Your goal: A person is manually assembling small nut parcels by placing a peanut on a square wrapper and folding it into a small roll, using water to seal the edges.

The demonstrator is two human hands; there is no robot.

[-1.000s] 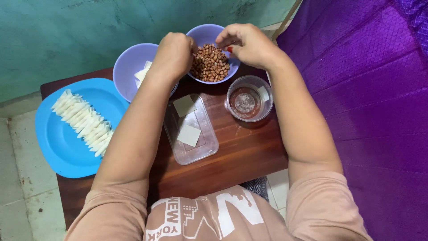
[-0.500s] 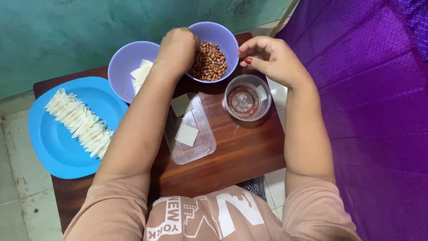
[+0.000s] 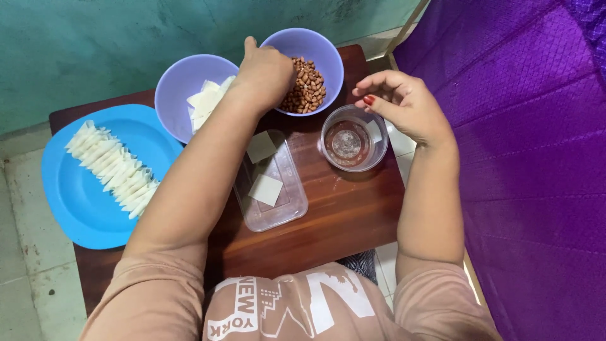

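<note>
My left hand (image 3: 265,76) reaches into a purple bowl (image 3: 315,36) of brown peanuts (image 3: 310,93). Its fingers curl down onto the nuts and are hidden from me. My right hand (image 3: 409,108) hovers just above and to the right of a clear plastic cup (image 3: 353,144). Its fingers are loosely curled and apart, with nothing visible in them. A clear rectangular tray (image 3: 285,211) holding two white square wrappers (image 3: 266,189) lies on the brown wooden table (image 3: 344,218) between my arms.
A second purple bowl (image 3: 177,82) with white squares stands left of the peanut bowl. A blue plate (image 3: 72,208) with several folded white pieces (image 3: 113,167) overhangs the table's left edge. Purple cloth (image 3: 530,164) lies close on the right, and a teal wall (image 3: 95,44) stands behind.
My right hand has drawn back from the peanut bowl to above the clear cup. My left hand has moved from the bowl's rim onto the peanuts.
</note>
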